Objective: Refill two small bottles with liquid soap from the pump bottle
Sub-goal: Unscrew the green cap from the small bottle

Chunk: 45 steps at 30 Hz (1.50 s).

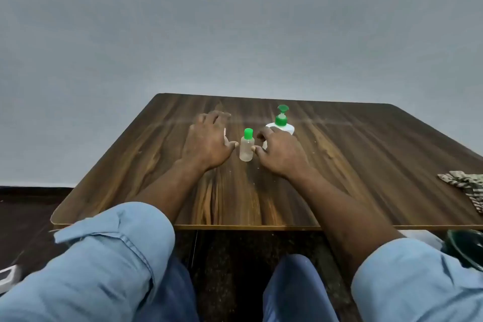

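Observation:
A small clear bottle [246, 148] with a green cap stands upright on the wooden table [366, 165], between my two hands. My left hand [207, 141] lies palm down just left of it, fingers stretched forward and thumb tip close to the bottle's side. A pale sliver [225, 134] shows at that hand's right edge; what it belongs to is hidden. My right hand [282, 154] hovers just right of the bottle with loosely bent fingers, thumb tip nearly at the bottle, holding nothing. The white pump bottle [283, 127] with a green pump stands behind my right hand, partly covered by it.
A patterned cloth [467, 185] lies at the table's right edge. A dark glass object [467, 251] sits below the table's front right corner. The table's front edge runs just beyond my knees, and a grey wall stands behind the table.

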Tool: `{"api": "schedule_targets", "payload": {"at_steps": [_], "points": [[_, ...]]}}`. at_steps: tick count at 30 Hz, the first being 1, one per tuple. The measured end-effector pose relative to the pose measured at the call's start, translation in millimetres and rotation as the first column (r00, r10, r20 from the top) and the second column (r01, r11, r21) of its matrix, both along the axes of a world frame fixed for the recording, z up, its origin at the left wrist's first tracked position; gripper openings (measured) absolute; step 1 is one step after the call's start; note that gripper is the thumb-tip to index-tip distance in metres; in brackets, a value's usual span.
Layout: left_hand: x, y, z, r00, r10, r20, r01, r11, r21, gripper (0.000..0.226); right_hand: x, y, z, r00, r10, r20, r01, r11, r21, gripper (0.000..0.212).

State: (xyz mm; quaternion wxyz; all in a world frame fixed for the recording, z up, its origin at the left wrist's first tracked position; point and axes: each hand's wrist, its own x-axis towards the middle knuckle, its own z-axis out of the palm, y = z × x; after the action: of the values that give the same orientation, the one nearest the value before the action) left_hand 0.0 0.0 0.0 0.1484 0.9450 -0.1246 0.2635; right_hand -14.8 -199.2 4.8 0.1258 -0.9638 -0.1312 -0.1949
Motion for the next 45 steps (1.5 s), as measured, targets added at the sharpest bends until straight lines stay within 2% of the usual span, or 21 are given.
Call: {"api": "schedule_targets", "payload": {"at_steps": [4,11,15,17,19,22,25,28,31,33,34,38,45], "points": [[7,1,-7,1.0,-0.012,-0.006,0.012,1.0,-0.012,0.078,9,21,-3,0.999,-0.001,0.043,-0.001,0.999,0.048,0.048],[21,5,-13,0.998,-0.048,-0.031,0.048,0.999,-0.012,0.08,36,33,-9,0.997,-0.005,-0.071,0.007,1.0,0.021,0.059],[20,3,-17,0.993,-0.009,0.119,0.009,1.0,0.006,0.067,41,32,-14,0.999,-0.006,-0.049,0.008,0.999,0.041,0.05],[13,-1,-17,0.97,0.039,0.241,-0.035,0.999,-0.024,0.055,43,31,-15,1.0,-0.016,-0.015,0.017,0.998,0.06,0.044],[5,-7,-23,0.951,0.016,0.308,0.012,0.996,-0.089,0.041,42,30,-15,1.0,-0.019,0.02,0.017,0.997,0.081,0.036],[-2,-19,-40,0.974,-0.101,0.203,0.15,0.958,-0.244,0.032,38,26,-18,0.999,0.0,0.052,-0.005,0.995,0.098,0.03],[0,-30,-61,0.993,-0.112,0.041,0.12,0.914,-0.388,0.047,30,21,-20,0.997,0.032,0.073,-0.038,0.996,0.085,0.031],[2,-37,-74,0.989,-0.146,-0.009,0.129,0.901,-0.414,0.053,22,14,-21,0.998,0.046,0.041,-0.05,0.993,0.105,0.035],[4,-38,-76,0.971,-0.198,-0.134,0.13,0.908,-0.397,0.047,14,8,-26,0.995,0.087,-0.04,-0.072,0.956,0.286,0.038],[4,-37,-75,0.961,-0.201,-0.191,0.12,0.922,-0.368,0.026,10,6,-31,0.99,0.112,-0.086,-0.066,0.905,0.419,0.034],[5,-37,-74,0.96,-0.198,-0.201,0.116,0.926,-0.36,0.018,9,5,-34,0.989,0.113,-0.096,-0.056,0.886,0.461,0.031],[8,-33,-77,0.951,-0.217,-0.218,0.118,0.912,-0.393,0.018,9,9,-47,0.994,0.099,-0.052,-0.048,0.798,0.601,0.03],[10,-32,-82,0.95,-0.261,-0.17,0.172,0.895,-0.413,0.023,24,16,-63,0.994,0.084,0.063,-0.105,0.734,0.671,0.035]]}}
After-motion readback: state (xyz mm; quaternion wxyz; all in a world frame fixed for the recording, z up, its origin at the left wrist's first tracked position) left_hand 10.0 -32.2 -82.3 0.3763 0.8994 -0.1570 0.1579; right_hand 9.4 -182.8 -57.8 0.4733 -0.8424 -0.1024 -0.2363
